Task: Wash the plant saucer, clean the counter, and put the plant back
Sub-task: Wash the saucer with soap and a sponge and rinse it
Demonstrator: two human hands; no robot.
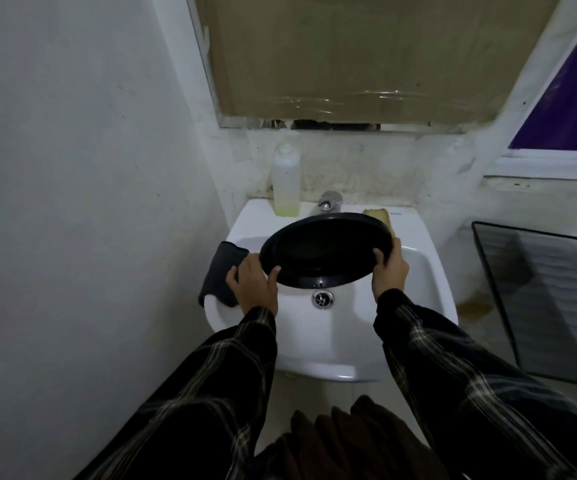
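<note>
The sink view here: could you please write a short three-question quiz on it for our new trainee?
1. True or false: both hands hold the black saucer above the basin.
2. What lies draped over the sink's left rim? A) dark cloth B) brush C) glove
3. What stands left of the tap?

Key:
1. True: left hand and right hand grip opposite edges.
2. A, the dark cloth.
3. A clear bottle with yellowish liquid.

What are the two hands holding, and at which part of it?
Both hold the black saucer over the sink: the left hand grips its left rim, the right hand its right rim.
</note>
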